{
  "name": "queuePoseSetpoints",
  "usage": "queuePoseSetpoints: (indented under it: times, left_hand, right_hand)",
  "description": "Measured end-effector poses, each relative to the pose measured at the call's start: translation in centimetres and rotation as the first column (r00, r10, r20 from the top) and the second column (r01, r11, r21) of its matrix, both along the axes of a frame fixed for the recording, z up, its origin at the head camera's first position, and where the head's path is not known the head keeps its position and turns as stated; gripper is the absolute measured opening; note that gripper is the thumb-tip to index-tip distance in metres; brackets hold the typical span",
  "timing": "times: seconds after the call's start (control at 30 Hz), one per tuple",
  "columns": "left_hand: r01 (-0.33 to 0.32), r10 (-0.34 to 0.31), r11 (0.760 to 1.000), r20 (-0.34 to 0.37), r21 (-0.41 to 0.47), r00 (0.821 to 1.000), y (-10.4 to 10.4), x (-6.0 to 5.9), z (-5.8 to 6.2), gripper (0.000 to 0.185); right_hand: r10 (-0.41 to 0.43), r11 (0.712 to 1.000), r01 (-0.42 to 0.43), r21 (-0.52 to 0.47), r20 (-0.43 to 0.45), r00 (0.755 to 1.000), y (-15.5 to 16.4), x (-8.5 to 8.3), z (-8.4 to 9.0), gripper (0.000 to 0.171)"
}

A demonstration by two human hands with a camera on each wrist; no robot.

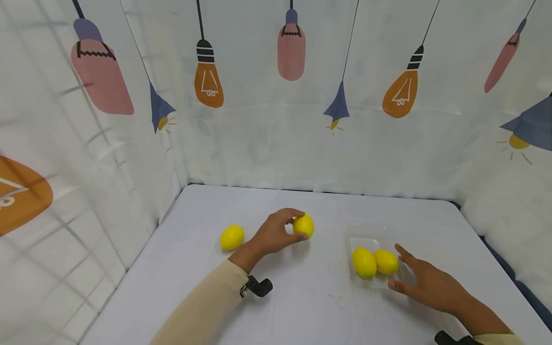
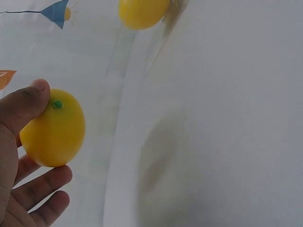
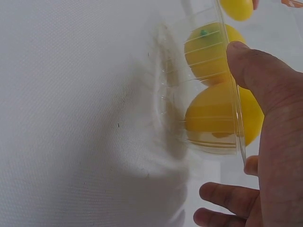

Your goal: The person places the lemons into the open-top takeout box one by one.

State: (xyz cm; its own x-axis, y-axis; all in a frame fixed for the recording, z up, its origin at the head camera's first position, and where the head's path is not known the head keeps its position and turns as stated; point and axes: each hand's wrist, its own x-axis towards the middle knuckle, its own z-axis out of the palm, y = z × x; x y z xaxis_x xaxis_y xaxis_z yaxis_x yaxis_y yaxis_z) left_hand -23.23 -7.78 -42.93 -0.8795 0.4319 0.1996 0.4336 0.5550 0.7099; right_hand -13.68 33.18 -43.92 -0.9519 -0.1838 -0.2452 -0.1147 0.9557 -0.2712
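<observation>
**Two hands, four lemons and a clear tray on a white table**

The white table (image 1: 302, 306) carries all items, listed by size. Right hand (image 1: 424, 282): at 4 o'clock of the table centre, thumb and relaxed, spread fingers resting against the rim of the clear plastic tray (image 1: 358, 237), holding it lightly. Left hand (image 1: 273, 232): near the centre, thumb and fingers curled around a lemon (image 1: 304, 225), grasping it on the table at 9 o'clock of the tray. The tray holds two lemons (image 1: 374, 262) lying side by side, touching. A loose lemon (image 1: 232, 237) lies at 9 o'clock of the left hand, apart from it.
</observation>
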Motion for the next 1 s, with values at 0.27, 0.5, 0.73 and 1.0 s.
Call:
queuePoseSetpoints:
  times: [0.27,0.5,0.73,1.0]
  left_hand:
    - [0.028,-0.028,1.0,0.001,0.014,1.0,1.2,0.2,0.1,0.063]
    - [0.034,-0.034,0.999,0.002,0.012,0.999,2.3,0.3,-0.2,0.063]
    - [0.059,-0.059,0.998,-0.02,0.011,0.998,3.2,0.4,-0.3,0.061]
    - [0.082,-0.082,0.997,-0.054,0.004,0.995,4.4,0.5,-0.1,0.061]
  right_hand:
    - [0.005,1.0,-0.005,-0.001,-0.001,1.0,0.0,0.1,0.1,0.114]
    - [0.009,1.0,-0.009,-0.004,-0.008,1.0,-0.1,0.2,0.1,0.113]
    - [0.018,1.0,-0.018,-0.011,-0.007,1.0,0.0,0.2,0.1,0.113]
    - [0.03,0.999,-0.03,-0.011,-0.028,0.999,-0.1,0.3,0.2,0.114]
